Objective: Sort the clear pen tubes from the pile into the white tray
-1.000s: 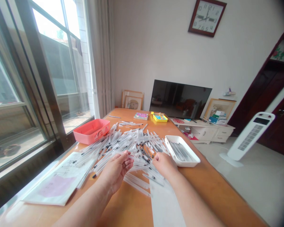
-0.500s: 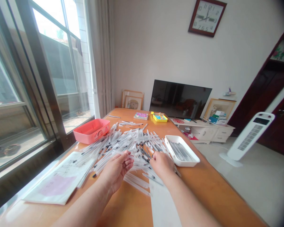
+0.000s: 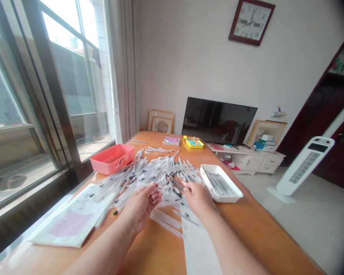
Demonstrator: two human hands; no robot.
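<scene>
A big heap of clear plastic pen tubes with black tips (image 3: 154,175) covers the middle of the wooden table (image 3: 252,233). My left hand (image 3: 141,204) lies palm up at the near edge of the heap, fingers curled loosely, with tube ends resting across them. My right hand (image 3: 197,198) is palm down on the heap's right side, fingers bent into the tubes; what they grip is hidden. Just right of that hand stands a white tray (image 3: 222,196) holding several tubes.
A pink plastic basin (image 3: 111,158) stands at the heap's far left. Papers (image 3: 74,217) lie at the near left, a white sheet (image 3: 200,248) under my right forearm. Small colourful boxes (image 3: 193,142) sit at the table's far end. Windows are to the left, a white tower fan (image 3: 302,166) on the floor to the right.
My right hand has shifted slightly left and forward into the heap. The left hand has stayed in place.
</scene>
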